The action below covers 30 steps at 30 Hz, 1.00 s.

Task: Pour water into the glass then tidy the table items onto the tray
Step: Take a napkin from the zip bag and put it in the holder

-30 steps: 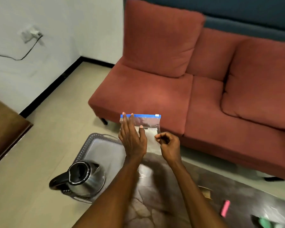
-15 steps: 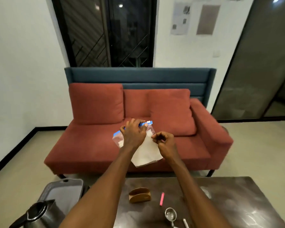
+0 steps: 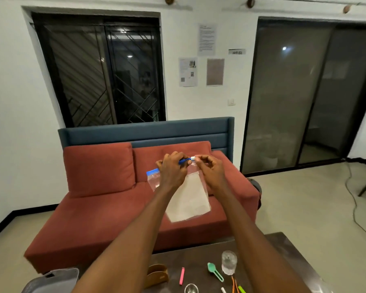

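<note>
The zip bag [image 3: 188, 199] hangs in the air above the table [image 3: 283, 246], its blue seal strip running left to right between both hands. The left hand [image 3: 172, 172] grips the strip; the right hand [image 3: 211, 170] pinches the white slider at its right end. The glass [image 3: 229, 264] stands on the table below, the tray [image 3: 51, 281] off the table's left edge.
</note>
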Motion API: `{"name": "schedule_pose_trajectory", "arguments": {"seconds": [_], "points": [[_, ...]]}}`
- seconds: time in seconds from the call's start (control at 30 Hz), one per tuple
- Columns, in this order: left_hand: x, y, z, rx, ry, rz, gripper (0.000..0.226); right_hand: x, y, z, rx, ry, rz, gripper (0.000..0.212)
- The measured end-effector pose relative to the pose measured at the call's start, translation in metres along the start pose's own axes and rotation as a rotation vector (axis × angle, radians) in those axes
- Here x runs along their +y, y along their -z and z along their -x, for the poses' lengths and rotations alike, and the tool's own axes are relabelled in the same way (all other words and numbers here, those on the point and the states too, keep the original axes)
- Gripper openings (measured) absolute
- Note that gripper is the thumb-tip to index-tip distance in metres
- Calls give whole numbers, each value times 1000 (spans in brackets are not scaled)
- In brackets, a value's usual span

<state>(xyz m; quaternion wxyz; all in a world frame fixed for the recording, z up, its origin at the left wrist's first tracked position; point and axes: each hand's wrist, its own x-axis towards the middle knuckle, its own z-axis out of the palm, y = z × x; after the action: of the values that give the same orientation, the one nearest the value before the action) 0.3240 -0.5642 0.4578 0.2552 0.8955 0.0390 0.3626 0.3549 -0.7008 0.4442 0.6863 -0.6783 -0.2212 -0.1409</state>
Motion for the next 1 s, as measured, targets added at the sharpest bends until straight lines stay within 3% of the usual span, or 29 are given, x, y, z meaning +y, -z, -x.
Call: {"name": "schedule_pose_trajectory", "arguments": {"seconds": [0.3, 0.5, 0.67, 0.87, 1.0], "points": [[25, 9, -16, 16, -123, 76, 9, -17, 15, -17, 98, 0, 100, 10], [22, 14, -24, -10, -202, -37, 8, -20, 6, -21, 124, -55, 241, 5], [20, 15, -26, 12, -245, -176, 12, -28, -7, -25, 185, -84, 378, 18], [-21, 33, -26, 27, -170, -240, 10, -31, 6, -33, 301, -166, 373, 12], [-62, 46, -13, 18, -59, -208, 10, -24, 20, -32, 315, -215, 400, 20]]}}
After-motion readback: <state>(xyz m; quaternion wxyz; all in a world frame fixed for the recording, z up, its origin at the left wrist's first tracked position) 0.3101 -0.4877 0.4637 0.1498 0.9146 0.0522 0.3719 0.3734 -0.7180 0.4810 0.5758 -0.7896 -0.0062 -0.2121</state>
